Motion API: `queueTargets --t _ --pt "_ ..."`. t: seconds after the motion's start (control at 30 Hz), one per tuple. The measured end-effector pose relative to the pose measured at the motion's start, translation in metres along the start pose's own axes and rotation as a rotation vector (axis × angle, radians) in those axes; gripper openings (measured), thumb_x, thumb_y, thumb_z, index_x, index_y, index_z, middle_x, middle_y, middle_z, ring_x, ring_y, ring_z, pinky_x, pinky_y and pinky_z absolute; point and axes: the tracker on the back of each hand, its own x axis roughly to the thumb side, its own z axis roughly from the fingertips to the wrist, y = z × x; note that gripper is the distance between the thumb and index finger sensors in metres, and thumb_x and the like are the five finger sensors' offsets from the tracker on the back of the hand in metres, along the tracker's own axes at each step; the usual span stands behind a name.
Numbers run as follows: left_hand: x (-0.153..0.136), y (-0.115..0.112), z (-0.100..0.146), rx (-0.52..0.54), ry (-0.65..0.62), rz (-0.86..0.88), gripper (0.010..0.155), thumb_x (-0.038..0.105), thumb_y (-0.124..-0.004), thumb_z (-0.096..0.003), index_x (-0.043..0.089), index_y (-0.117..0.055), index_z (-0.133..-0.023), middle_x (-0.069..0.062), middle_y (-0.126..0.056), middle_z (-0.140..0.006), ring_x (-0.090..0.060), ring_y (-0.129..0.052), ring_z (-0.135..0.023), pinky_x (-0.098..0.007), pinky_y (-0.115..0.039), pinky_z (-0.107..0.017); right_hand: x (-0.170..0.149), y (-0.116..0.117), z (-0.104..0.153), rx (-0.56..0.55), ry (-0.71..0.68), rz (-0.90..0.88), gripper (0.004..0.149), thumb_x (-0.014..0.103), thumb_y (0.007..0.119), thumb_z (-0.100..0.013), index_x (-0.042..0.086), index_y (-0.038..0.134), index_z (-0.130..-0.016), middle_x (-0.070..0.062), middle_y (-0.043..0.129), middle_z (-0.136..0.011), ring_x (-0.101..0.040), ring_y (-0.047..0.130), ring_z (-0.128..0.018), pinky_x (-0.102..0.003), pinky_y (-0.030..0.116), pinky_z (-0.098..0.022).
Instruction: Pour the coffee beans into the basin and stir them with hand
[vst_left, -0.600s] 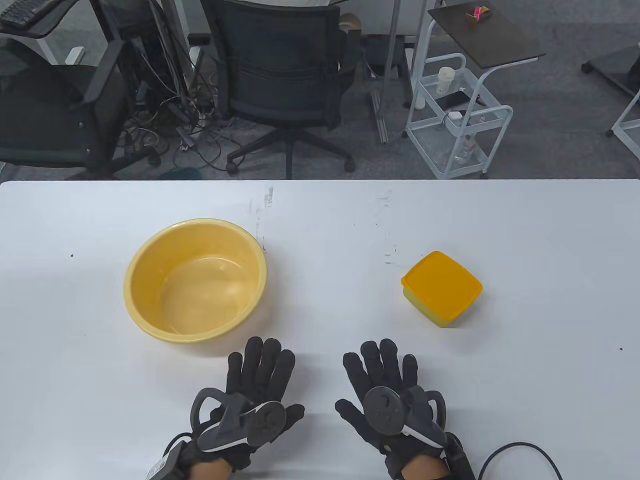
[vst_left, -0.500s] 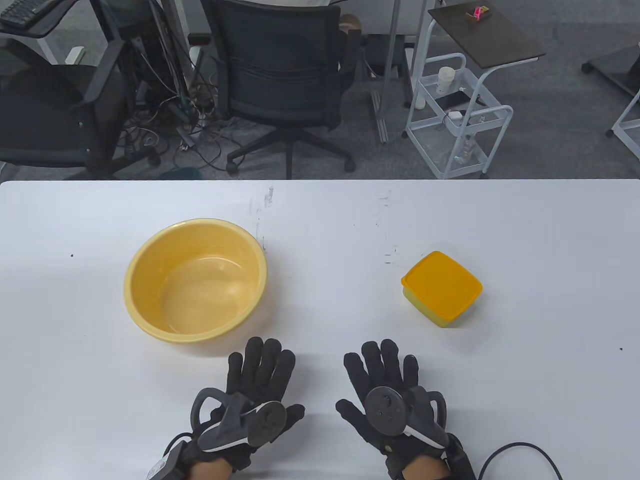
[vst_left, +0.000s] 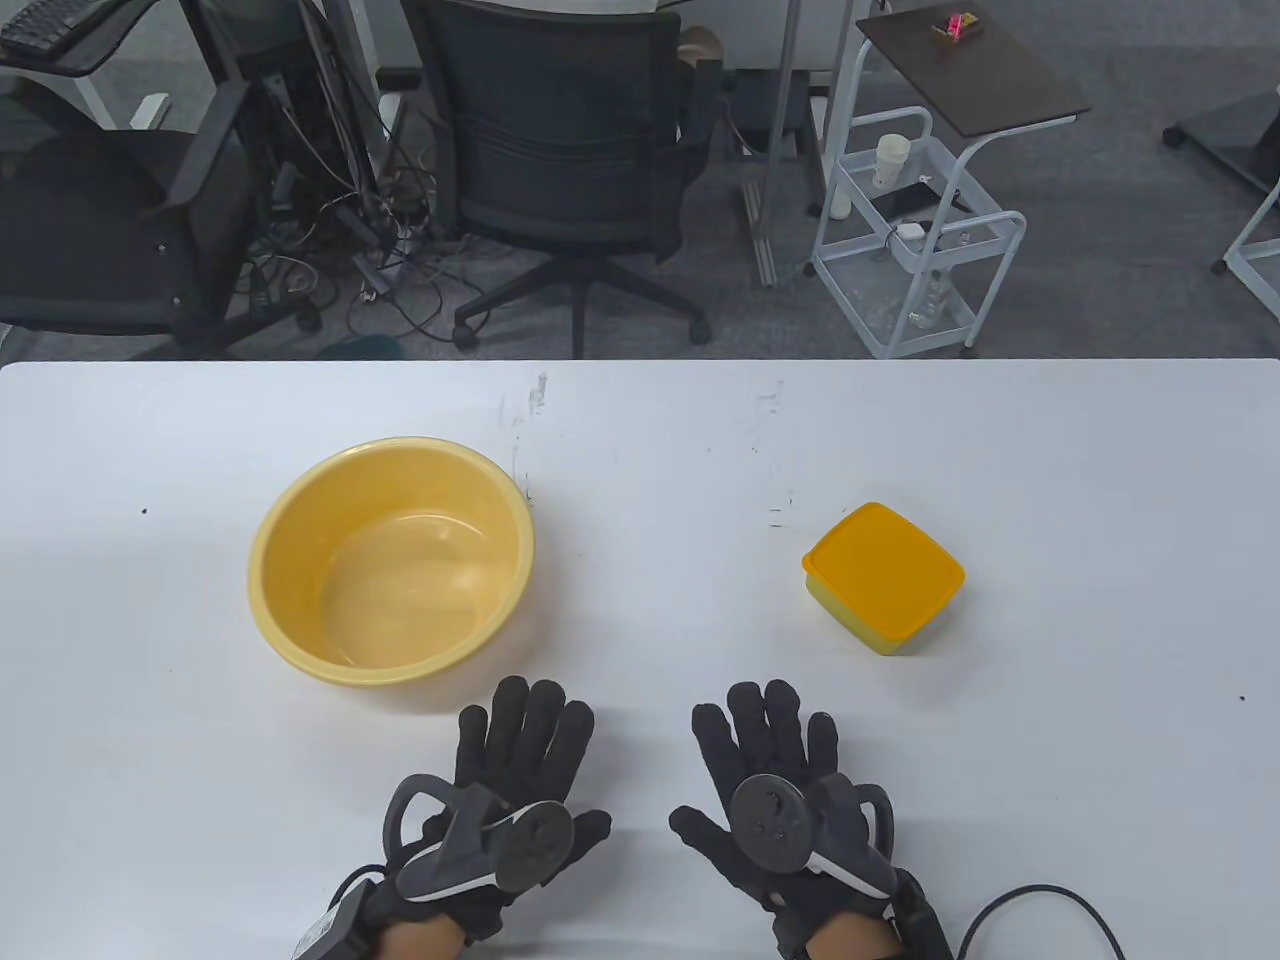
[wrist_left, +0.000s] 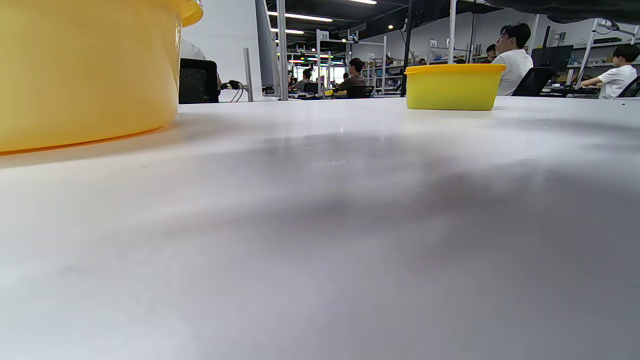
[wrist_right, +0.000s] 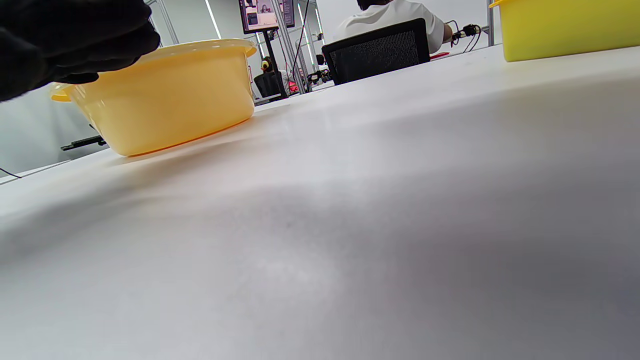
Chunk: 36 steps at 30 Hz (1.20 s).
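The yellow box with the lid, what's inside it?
That cannot be seen. The box sits shut on the table, its orange lid covering whatever it holds. No beans show anywhere.

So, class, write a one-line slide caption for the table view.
Both gloved hands, left hand and right hand, rest flat before an empty yellow basin and a lidded container.

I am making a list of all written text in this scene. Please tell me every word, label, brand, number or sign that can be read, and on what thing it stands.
"35": white sign on a rack post in the far background, left wrist view.
Screen in the background, right wrist view: too small and blurred to read.
Basin, lidded container, gloves and trackers: no text visible.
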Motion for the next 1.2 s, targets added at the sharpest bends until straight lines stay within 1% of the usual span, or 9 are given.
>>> queueTargets --t 0.2,0.33,0.43,0.57,0.77,0.93,1.07,1.17,1.2 --pt "0.002 0.004 0.003 0.023 -0.008 -0.004 0.090 0.071 -0.049 -0.0506 0.017 -0.007 -0.110 -0.025 -0.014 -0.118 -0.057 -0.024 -0.111 -0.068 -0.029 -0.075 0.005 -0.004 0.002 -0.019 -0.006 0.049 0.093 0.072 0.058 -0.044 0.032 -0.006 -0.098 -0.012 -0.009 -0.106 -0.049 -0.004 -0.101 -0.071 0.006 -0.064" --pt "0.002 0.004 0.004 0.027 -0.009 -0.002 0.090 0.071 -0.049 -0.0505 0.017 -0.006 -0.110 -0.025 -0.014 -0.118 -0.057 -0.024 -0.111 -0.068 -0.029 -0.075 0.002 -0.029 -0.002 -0.030 0.009 -0.014 0.099 0.073 0.064 -0.041 0.035 -0.010 -0.095 -0.011 -0.009 -0.106 -0.050 0.003 -0.104 -0.075 0.014 -0.065" --pt "0.001 0.004 0.004 0.027 -0.008 0.002 0.090 0.070 -0.049 -0.0506 0.017 -0.007 -0.110 -0.025 -0.014 -0.118 -0.057 -0.024 -0.110 -0.068 -0.029 -0.075 -0.024 -0.064 -0.012 -0.047 0.070 -0.008 0.104 0.073 0.068 -0.039 0.036 -0.012 -0.094 -0.010 -0.014 -0.104 -0.049 -0.005 -0.102 -0.075 0.011 -0.064" --pt "-0.001 0.003 0.002 0.016 0.006 0.006 0.089 0.070 -0.049 -0.0506 0.017 -0.009 -0.111 -0.025 -0.015 -0.118 -0.057 -0.025 -0.110 -0.068 -0.030 -0.075 -0.100 -0.098 -0.033 -0.071 0.289 -0.073 0.110 0.073 0.072 -0.036 0.036 -0.016 -0.091 -0.012 -0.023 -0.098 -0.053 -0.013 -0.096 -0.079 0.011 -0.060" --pt "0.002 0.000 0.000 -0.002 -0.003 -0.021 0.089 0.070 -0.049 -0.0504 0.018 -0.010 -0.111 -0.025 -0.015 -0.119 -0.056 -0.024 -0.111 -0.068 -0.029 -0.075 -0.171 -0.087 -0.070 0.051 0.501 -0.176 0.114 0.072 0.075 -0.031 0.037 -0.016 -0.090 -0.013 -0.024 -0.096 -0.053 -0.018 -0.092 -0.079 0.009 -0.060" --pt "-0.004 -0.005 -0.004 -0.047 0.003 0.017 0.088 0.069 -0.051 -0.0503 0.019 -0.013 -0.112 -0.024 -0.017 -0.119 -0.056 -0.025 -0.111 -0.069 -0.028 -0.075 -0.198 -0.082 -0.102 0.122 0.576 -0.224 0.117 0.071 0.076 -0.030 0.035 -0.020 -0.086 -0.014 -0.024 -0.096 -0.053 -0.019 -0.091 -0.080 0.009 -0.060" --pt "-0.008 -0.006 -0.006 -0.058 0.000 0.040 0.087 0.069 -0.051 -0.0500 0.019 -0.016 -0.113 -0.023 -0.018 -0.119 -0.056 -0.025 -0.111 -0.069 -0.028 -0.075 -0.211 -0.069 -0.110 0.237 0.598 -0.299 0.119 0.071 0.076 -0.031 0.034 -0.023 -0.084 -0.013 -0.028 -0.093 -0.059 -0.015 -0.091 -0.081 0.014 -0.059" --pt "-0.008 -0.007 -0.006 -0.062 -0.008 0.056 0.086 0.068 -0.052 -0.0501 0.020 -0.017 -0.113 -0.023 -0.018 -0.120 -0.056 -0.025 -0.111 -0.069 -0.028 -0.075 -0.211 -0.067 -0.111 0.161 0.571 -0.249 0.119 0.070 0.080 -0.033 0.033 -0.019 -0.088 -0.017 -0.021 -0.098 -0.061 0.033 -0.099 -0.079 0.032 -0.063" --pt "-0.009 -0.007 -0.007 -0.065 -0.006 0.054 0.086 0.068 -0.051 -0.0503 0.020 -0.017 -0.113 -0.023 -0.018 -0.120 -0.056 -0.026 -0.111 -0.069 -0.028 -0.075 -0.211 -0.066 -0.111 0.129 0.550 -0.247 0.119 0.068 0.082 -0.033 0.032 -0.017 -0.089 -0.020 -0.019 -0.098 -0.061 0.037 -0.096 -0.077 0.032 -0.065"
